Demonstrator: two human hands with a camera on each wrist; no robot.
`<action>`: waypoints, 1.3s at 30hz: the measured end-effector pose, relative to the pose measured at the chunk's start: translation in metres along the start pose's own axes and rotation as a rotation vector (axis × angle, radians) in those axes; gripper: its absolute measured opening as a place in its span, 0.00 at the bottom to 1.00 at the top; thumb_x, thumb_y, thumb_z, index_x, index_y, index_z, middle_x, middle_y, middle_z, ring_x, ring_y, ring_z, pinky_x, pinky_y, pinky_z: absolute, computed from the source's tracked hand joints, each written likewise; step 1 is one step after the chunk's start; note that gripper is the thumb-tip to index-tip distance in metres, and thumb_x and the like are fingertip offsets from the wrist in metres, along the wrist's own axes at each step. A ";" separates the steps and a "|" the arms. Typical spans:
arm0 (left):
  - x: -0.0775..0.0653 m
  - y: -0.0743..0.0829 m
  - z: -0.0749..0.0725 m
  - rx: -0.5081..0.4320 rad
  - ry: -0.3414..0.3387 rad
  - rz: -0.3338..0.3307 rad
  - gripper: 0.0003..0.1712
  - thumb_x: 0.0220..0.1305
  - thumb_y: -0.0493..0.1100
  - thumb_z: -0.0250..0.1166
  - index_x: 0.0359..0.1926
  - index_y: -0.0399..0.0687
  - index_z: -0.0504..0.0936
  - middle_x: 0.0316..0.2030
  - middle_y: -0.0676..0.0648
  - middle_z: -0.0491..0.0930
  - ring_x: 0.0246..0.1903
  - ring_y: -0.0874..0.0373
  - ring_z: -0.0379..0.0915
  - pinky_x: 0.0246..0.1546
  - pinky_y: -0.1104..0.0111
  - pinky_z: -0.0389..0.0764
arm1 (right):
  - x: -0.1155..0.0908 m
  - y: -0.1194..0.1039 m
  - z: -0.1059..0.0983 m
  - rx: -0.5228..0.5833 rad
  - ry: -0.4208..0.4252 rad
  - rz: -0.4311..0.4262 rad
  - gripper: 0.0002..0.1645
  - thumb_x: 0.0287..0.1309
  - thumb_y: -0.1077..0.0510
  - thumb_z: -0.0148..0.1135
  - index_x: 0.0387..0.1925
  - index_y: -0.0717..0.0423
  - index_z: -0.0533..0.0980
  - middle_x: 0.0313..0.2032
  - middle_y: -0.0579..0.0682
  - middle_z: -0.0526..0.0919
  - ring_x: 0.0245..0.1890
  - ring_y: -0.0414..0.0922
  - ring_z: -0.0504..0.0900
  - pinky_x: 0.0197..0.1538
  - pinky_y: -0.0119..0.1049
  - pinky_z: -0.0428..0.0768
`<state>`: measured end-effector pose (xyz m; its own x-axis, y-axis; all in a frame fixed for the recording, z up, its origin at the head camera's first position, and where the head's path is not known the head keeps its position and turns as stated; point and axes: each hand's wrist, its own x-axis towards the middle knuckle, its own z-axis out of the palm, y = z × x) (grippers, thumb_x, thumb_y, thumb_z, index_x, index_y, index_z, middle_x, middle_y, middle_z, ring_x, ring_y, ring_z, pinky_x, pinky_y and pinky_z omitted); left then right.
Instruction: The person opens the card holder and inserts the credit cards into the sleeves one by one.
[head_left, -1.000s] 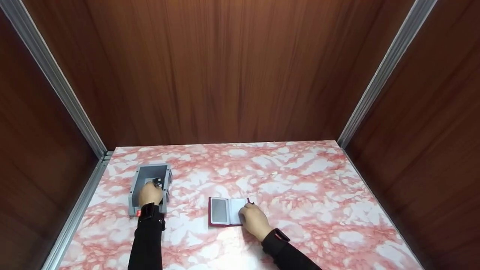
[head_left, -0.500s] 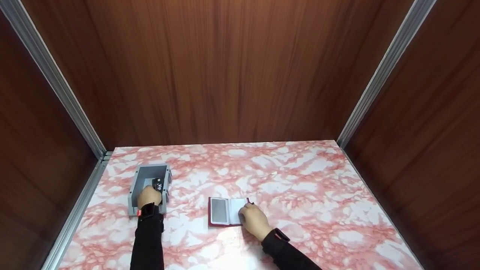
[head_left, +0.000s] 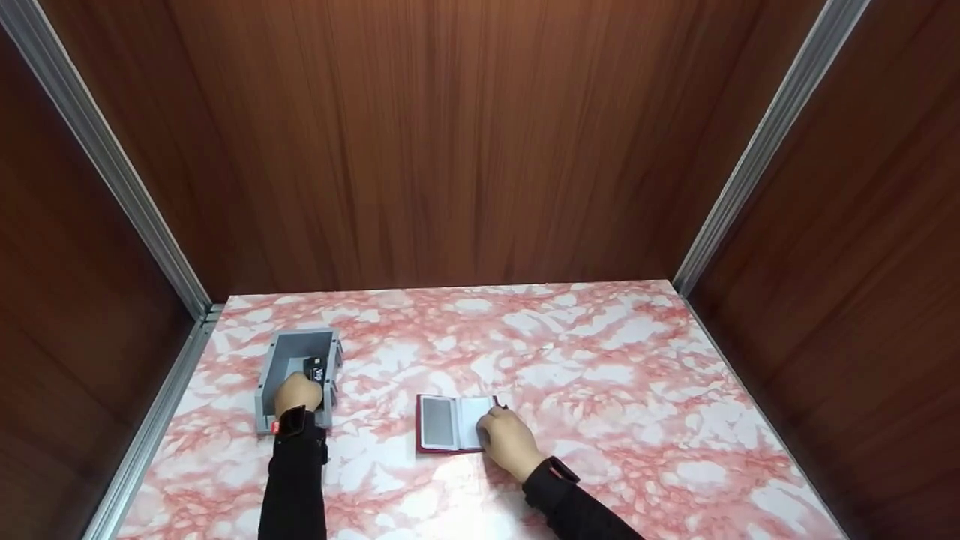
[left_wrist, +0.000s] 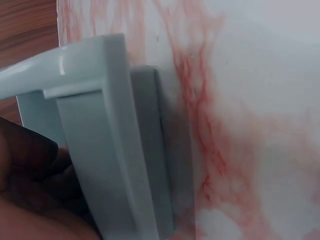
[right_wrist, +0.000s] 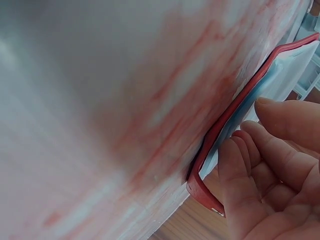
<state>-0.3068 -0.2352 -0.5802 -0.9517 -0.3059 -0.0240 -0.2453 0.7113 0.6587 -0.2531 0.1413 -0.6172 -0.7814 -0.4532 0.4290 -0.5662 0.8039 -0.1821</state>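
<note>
My left hand point(head_left: 298, 394) reaches into a grey plastic bin point(head_left: 262, 397) at the left of the table, its fingers curled. A black card point(head_left: 318, 370) with white lettering leans at the bin's right side, right at my fingers, which hide its lower part. In the left wrist view the bin's wall point(left_wrist: 95, 150) hides the fingertips; I cannot tell whether they grip the card. My right hand point(head_left: 511, 442) pinches the right edge of an open red card holder point(head_left: 439, 422) with clear sleeves. In the right wrist view the thumb lies over the sleeves, beside the red cover point(right_wrist: 235, 107).
The table point(head_left: 600, 360) has a red and white marbled top. Brown wood-grain panels point(head_left: 450, 150) stand at the back and sides, with metal profiles point(head_left: 135, 172) in the corners. The card holder lies to the right of the bin.
My left hand has drawn back slightly toward the bin's near end, and more of the black card's lettering shows. My right hand and the card holder have stayed still.
</note>
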 end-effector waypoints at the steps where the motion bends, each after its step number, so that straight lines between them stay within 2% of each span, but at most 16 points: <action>1: 0.000 -0.001 0.000 -0.006 0.003 -0.005 0.17 0.60 0.33 0.45 0.39 0.20 0.74 0.42 0.23 0.77 0.44 0.26 0.73 0.48 0.41 0.71 | 0.000 0.000 0.000 0.001 -0.003 0.001 0.08 0.43 0.68 0.73 0.26 0.57 0.81 0.26 0.48 0.76 0.28 0.50 0.79 0.34 0.40 0.79; 6: 0.000 0.001 -0.001 -0.039 0.016 -0.041 0.17 0.58 0.34 0.46 0.38 0.21 0.74 0.41 0.23 0.77 0.44 0.26 0.74 0.48 0.41 0.71 | 0.000 0.000 0.000 0.000 -0.010 0.008 0.07 0.43 0.68 0.73 0.26 0.57 0.81 0.26 0.48 0.76 0.28 0.49 0.79 0.33 0.40 0.79; 11: 0.000 0.002 0.000 -0.063 0.058 -0.056 0.16 0.57 0.34 0.48 0.36 0.22 0.75 0.41 0.24 0.78 0.42 0.27 0.74 0.46 0.41 0.72 | 0.000 0.000 -0.001 0.003 -0.011 0.013 0.08 0.42 0.68 0.73 0.25 0.57 0.81 0.26 0.48 0.75 0.28 0.49 0.79 0.33 0.40 0.79; 18: 0.001 -0.001 0.004 -0.082 0.129 -0.035 0.10 0.57 0.34 0.49 0.27 0.28 0.73 0.32 0.27 0.78 0.35 0.29 0.75 0.40 0.42 0.73 | -0.001 -0.001 0.000 -0.006 0.011 -0.005 0.08 0.41 0.68 0.73 0.24 0.57 0.80 0.26 0.48 0.75 0.27 0.49 0.79 0.33 0.40 0.79; 21: 0.002 0.000 0.003 -0.093 0.157 -0.036 0.09 0.56 0.32 0.50 0.20 0.36 0.67 0.23 0.33 0.74 0.27 0.35 0.72 0.34 0.47 0.71 | -0.001 -0.001 0.000 -0.001 0.033 -0.016 0.09 0.40 0.69 0.73 0.24 0.57 0.80 0.25 0.48 0.75 0.27 0.50 0.79 0.32 0.40 0.78; 25: 0.002 0.001 0.002 -0.100 0.164 -0.044 0.14 0.56 0.31 0.51 0.16 0.44 0.61 0.16 0.42 0.68 0.21 0.45 0.61 0.29 0.55 0.63 | 0.000 0.000 0.000 0.001 0.033 -0.009 0.09 0.39 0.69 0.73 0.24 0.57 0.80 0.26 0.48 0.75 0.27 0.50 0.79 0.32 0.40 0.78; 26: 0.001 0.002 0.002 -0.099 0.162 -0.047 0.14 0.56 0.30 0.51 0.16 0.44 0.61 0.16 0.43 0.68 0.21 0.46 0.60 0.30 0.56 0.62 | 0.000 0.000 0.000 0.001 0.028 -0.005 0.08 0.40 0.68 0.72 0.24 0.57 0.80 0.26 0.48 0.75 0.28 0.49 0.79 0.32 0.40 0.78; 28: 0.001 0.001 0.002 -0.098 0.167 -0.049 0.12 0.56 0.30 0.52 0.17 0.40 0.66 0.18 0.40 0.72 0.22 0.43 0.65 0.30 0.54 0.66 | 0.000 -0.001 0.000 0.004 0.017 0.001 0.08 0.41 0.68 0.72 0.24 0.57 0.81 0.26 0.48 0.75 0.28 0.49 0.79 0.33 0.40 0.78; 31: 0.001 0.001 0.003 -0.099 0.169 -0.050 0.06 0.56 0.30 0.54 0.26 0.32 0.75 0.27 0.33 0.79 0.30 0.34 0.74 0.36 0.48 0.73 | 0.000 -0.001 -0.001 0.003 0.016 -0.002 0.08 0.41 0.68 0.72 0.24 0.57 0.81 0.26 0.48 0.75 0.28 0.49 0.79 0.33 0.40 0.78; 35: 0.001 0.001 0.003 -0.111 0.159 -0.041 0.14 0.57 0.30 0.54 0.41 0.25 0.79 0.39 0.27 0.80 0.41 0.29 0.75 0.46 0.44 0.73 | 0.000 0.000 0.000 -0.004 0.018 -0.007 0.07 0.42 0.67 0.72 0.24 0.57 0.80 0.25 0.48 0.75 0.27 0.50 0.79 0.33 0.40 0.78; 39: -0.001 0.004 0.003 -0.125 0.173 -0.026 0.13 0.58 0.30 0.53 0.39 0.24 0.79 0.38 0.27 0.80 0.40 0.29 0.75 0.46 0.44 0.73 | 0.000 -0.001 -0.001 -0.001 -0.001 0.003 0.08 0.42 0.67 0.72 0.24 0.56 0.80 0.25 0.48 0.75 0.27 0.50 0.79 0.33 0.40 0.78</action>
<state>-0.3070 -0.2305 -0.5798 -0.8967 -0.4352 0.0802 -0.2345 0.6209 0.7480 -0.2531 0.1408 -0.6165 -0.7834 -0.4512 0.4275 -0.5635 0.8057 -0.1823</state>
